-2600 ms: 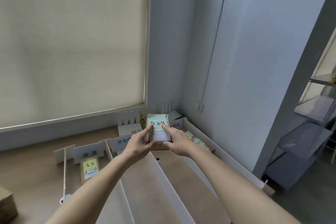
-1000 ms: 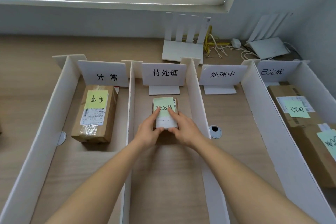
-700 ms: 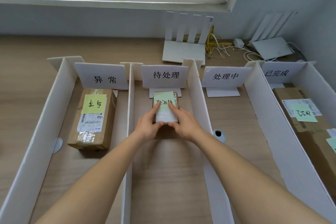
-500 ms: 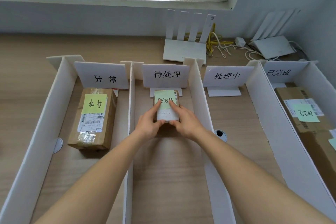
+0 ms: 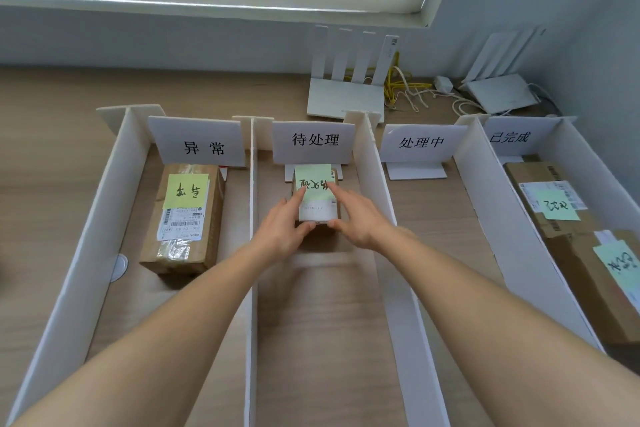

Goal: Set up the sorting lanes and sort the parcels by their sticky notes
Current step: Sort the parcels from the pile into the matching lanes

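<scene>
Between the two middle dividers: I have a small cardboard parcel (image 5: 317, 208) sitting in the second lane from my left, the one headed by the sign 待处理 (image 5: 314, 140).
Parcel position: it is on the worktop (image 5: 325, 305) at the far end of the lane, just in front of the sign's foot, touching or nearly touching it; I cannot tell which.
Sticky note: a green note (image 5: 314, 182) lies on top of the parcel, its writing upside down to me.
Long axis: the parcel runs lengthwise along the lane, away from me, parallel to the white dividers (image 5: 388, 236).
Left hand (image 5: 282, 230): fingers curled round the parcel's left side and near corner, forefinger lying up onto the note.
Right hand (image 5: 356, 218): mirrors it on the right side, fingers curled, forefinger on the note's right edge.
Which hand is nearer: both are equally on the parcel, one each side; it lies straight ahead of both wrists.
What the move turns on: I judge the parcel is placed, so both hands only need to let go and draw straight back along the lane, clear of the dividers.
Other lanes: one parcel with a yellow note (image 5: 187, 191) lies in the 异常 lane (image 5: 202, 147); larger boxes (image 5: 568, 218) fill the far-right lane.
</scene>
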A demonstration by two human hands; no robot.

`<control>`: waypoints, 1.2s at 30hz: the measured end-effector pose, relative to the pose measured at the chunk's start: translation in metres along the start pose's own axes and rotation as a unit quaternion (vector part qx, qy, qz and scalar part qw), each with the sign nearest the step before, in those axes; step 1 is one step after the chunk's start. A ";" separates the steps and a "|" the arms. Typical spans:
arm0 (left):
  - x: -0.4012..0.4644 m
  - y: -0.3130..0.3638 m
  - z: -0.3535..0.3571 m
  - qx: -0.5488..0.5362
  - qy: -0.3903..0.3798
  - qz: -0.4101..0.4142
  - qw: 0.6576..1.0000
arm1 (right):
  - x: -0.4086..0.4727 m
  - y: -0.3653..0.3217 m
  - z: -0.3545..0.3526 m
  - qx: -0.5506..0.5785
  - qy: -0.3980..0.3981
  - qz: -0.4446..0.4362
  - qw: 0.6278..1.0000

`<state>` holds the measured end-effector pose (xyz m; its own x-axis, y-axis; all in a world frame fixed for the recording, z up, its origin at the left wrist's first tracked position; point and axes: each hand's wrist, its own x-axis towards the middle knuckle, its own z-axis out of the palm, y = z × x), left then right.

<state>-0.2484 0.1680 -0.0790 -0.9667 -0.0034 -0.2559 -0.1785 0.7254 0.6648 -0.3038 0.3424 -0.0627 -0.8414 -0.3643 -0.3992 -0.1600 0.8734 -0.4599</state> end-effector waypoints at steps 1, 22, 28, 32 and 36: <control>-0.005 0.003 -0.005 0.012 0.002 0.001 1.000 | -0.008 -0.002 -0.006 -0.012 0.004 0.005 1.000; -0.327 0.155 -0.251 0.137 0.201 0.049 0.969 | -0.339 -0.221 -0.166 -0.140 0.099 -0.119 0.978; -0.452 0.168 -0.276 0.148 0.270 0.036 0.951 | -0.439 -0.269 -0.158 -0.162 0.116 -0.165 0.966; -0.545 0.166 -0.289 0.161 0.298 0.019 0.941 | -0.500 -0.303 -0.140 -0.170 0.111 -0.208 0.957; -0.627 0.136 -0.314 0.176 0.337 -0.030 0.924 | -0.542 -0.352 -0.116 -0.184 0.120 -0.253 0.942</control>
<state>0.2758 0.0530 0.3920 -0.8727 -0.3929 0.2900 -0.2789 0.8885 0.3645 0.1482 0.2697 0.4078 -0.6953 -0.7187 0.0076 -0.7023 0.6771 -0.2199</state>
